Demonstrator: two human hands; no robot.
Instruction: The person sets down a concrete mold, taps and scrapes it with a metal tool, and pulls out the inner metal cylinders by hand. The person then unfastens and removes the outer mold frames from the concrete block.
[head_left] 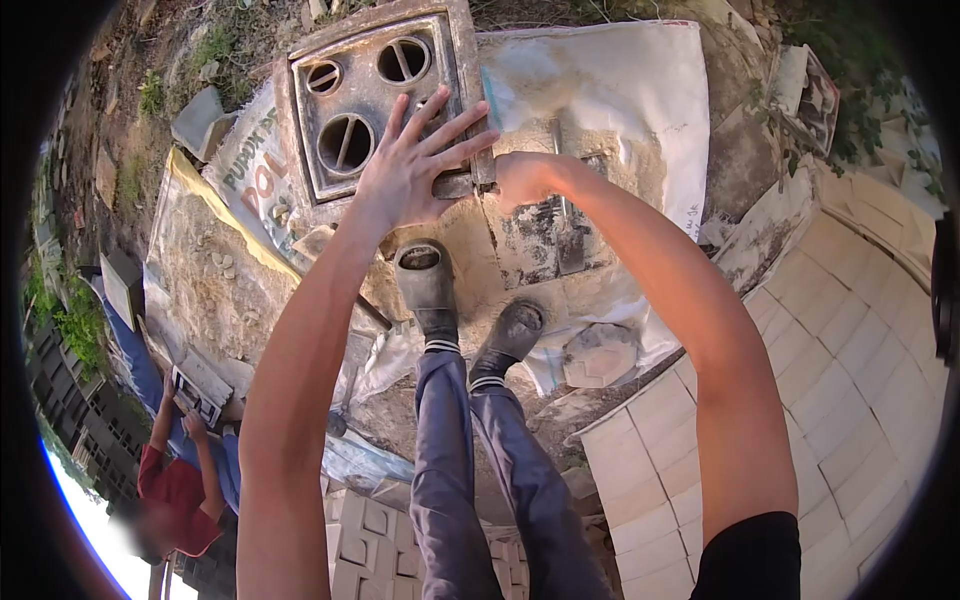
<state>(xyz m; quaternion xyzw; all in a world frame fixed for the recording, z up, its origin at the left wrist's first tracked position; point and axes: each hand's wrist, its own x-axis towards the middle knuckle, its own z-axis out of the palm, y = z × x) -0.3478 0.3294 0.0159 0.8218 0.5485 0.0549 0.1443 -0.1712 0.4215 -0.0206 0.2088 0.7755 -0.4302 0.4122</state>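
Note:
A square, dirt-crusted metal mould with round barred openings stands tilted at the top centre. My left hand lies over its lower right part, fingers spread wide and holding nothing. At the mould's lower right corner, my right hand is closed in a fist against the edge. Whatever is inside that fist, if anything, is hidden. A dark, flat metal piece with a thin rod lies on the dusty sheet just below my right forearm.
A white plastic sack covers the ground under the mould. Stacked pale tiles stand at lower right, with patterned blocks at bottom. A person in a red shirt handles a frame at lower left. My shoes are close below.

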